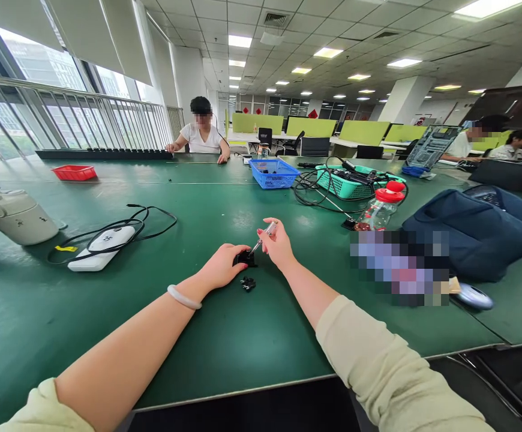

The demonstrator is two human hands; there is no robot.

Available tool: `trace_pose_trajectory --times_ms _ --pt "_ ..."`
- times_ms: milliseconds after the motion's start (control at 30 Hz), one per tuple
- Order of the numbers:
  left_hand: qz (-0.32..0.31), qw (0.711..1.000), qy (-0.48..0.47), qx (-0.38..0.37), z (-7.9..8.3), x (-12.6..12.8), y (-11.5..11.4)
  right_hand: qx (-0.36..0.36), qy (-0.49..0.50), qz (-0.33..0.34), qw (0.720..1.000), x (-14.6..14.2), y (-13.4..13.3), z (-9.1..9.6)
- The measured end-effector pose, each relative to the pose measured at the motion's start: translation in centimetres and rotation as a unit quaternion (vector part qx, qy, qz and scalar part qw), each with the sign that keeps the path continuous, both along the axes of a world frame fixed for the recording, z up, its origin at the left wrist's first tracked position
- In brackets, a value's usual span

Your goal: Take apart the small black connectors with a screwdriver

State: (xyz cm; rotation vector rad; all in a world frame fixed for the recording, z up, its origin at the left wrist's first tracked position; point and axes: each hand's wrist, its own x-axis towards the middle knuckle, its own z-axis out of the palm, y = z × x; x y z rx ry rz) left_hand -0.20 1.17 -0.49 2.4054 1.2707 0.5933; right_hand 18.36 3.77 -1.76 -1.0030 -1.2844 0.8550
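Observation:
My left hand (225, 264) is closed on a small black part (245, 259), pinning it to the green table top. Between the fingers of my right hand (279, 245) is a slim screwdriver (266, 233) with a clear, silvery handle. Its shaft slants down to the left, and the tip meets the black part; the exact contact point is too small to make out. Just in front of my left hand, nearer to me, lies a little cluster of black pieces (248, 284) with shiny bits, touched by neither hand.
A blue basket (274, 179), a green basket (348, 187) with cables and a red-lidded jar (380, 210) stand beyond my hands. A white power bank (103, 247) with a black cable lies left, near a tilted cup (15, 216). A dark blue bag (468, 234) sits right. A person (203, 135) sits opposite.

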Motion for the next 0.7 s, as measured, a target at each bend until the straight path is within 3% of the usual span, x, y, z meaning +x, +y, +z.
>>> trace_pose_trajectory --times_ms 133,700 --pt "-0.004 1.0 0.003 -0.008 -0.1 0.1 0.3 -0.029 0.01 0.061 0.998 0.0 0.1 0.0" --pt "-0.004 1.0 -0.001 -0.03 0.1 0.1 1.2 -0.036 0.001 0.066 0.997 -0.6 0.5 -0.3"
